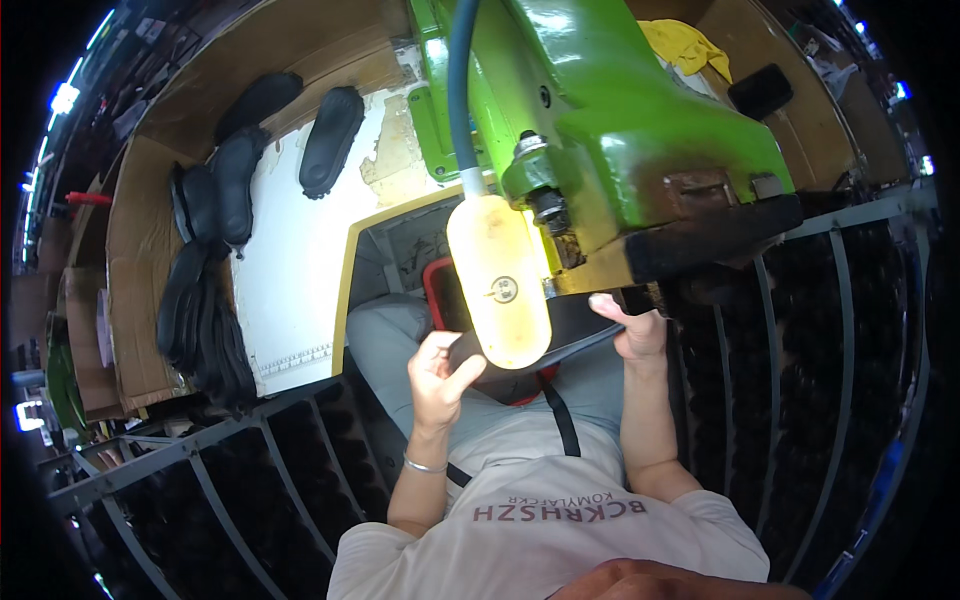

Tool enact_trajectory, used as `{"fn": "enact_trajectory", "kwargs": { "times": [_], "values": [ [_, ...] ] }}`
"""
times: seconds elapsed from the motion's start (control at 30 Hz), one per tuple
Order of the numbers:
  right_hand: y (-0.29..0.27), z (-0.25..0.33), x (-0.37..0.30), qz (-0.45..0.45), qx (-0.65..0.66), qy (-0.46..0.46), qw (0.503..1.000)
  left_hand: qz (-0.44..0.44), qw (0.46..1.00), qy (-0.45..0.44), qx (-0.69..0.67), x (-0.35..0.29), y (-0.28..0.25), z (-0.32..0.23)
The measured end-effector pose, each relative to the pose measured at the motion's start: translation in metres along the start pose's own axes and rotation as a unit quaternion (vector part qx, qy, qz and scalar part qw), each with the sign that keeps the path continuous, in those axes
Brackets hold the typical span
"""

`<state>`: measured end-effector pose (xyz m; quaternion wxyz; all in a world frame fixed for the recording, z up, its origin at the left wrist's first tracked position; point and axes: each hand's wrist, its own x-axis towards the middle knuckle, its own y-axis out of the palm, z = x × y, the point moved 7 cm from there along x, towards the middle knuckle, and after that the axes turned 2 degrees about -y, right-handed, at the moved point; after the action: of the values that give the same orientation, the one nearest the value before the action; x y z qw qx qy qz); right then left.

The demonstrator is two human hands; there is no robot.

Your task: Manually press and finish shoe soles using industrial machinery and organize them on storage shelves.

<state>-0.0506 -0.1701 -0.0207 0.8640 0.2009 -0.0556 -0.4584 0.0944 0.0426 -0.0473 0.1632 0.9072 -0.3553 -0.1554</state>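
Observation:
Between my hands is a dark, smooth-edged piece that looks like a black shoe sole [574, 318], its middle hidden behind a glowing, long oval lamp [497, 262]. My left hand [440, 382] grips its left end, thumb and fingers curled around it. At the other end, my right hand [638, 330] holds it under the head of a green machine [620, 110], with the thumb raised along the edge. The fingertips of both hands are partly hidden. The lamp hangs from a grey-blue flexible neck [460, 90] in front of the machine head.
Several black shoe soles [235, 185] lie at the left on a white worktop [285, 240] walled with cardboard [140, 250]. One sole [332, 140] lies apart. At the back right are a yellow cloth [688, 48] and a dark pad [760, 92]. Metal-barred racks [770, 340] flank my seat.

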Motion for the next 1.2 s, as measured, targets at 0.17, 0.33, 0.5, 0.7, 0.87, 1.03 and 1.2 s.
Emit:
{"fn": "enact_trajectory", "kwargs": {
  "times": [0.17,0.33,0.5,0.7,0.87,1.03,1.2],
  "values": [
    [0.045,0.019,0.011,0.102,-0.098,-0.022,0.99,0.123,0.989,-0.07,0.03,-0.008,0.006,0.023],
    [0.05,0.012,0.004,0.141,-0.136,-0.067,0.978,0.145,0.982,-0.021,0.12,0.031,0.073,0.001],
    [0.022,-0.022,-0.049,0.083,-0.064,0.002,0.994,0.02,0.991,0.07,0.116,0.038,0.07,0.021],
    [-0.03,-0.064,-0.116,0.085,-0.058,0.159,0.982,-0.019,0.989,0.097,0.112,0.021,0.058,0.022],
    [-0.08,-0.009,-0.093,-0.092,-0.033,0.001,0.995,0.036,0.937,0.169,0.304,0.02,0.08,0.015],
    [-0.065,0.052,-0.04,-0.104,-0.093,-0.13,0.982,0.014,0.981,0.097,0.167,0.027,0.09,0.009],
    [-0.03,0.061,0.003,-0.034,-0.053,-0.146,0.987,0.064,0.98,0.091,0.162,0.042,0.076,-0.02]
  ]
}}
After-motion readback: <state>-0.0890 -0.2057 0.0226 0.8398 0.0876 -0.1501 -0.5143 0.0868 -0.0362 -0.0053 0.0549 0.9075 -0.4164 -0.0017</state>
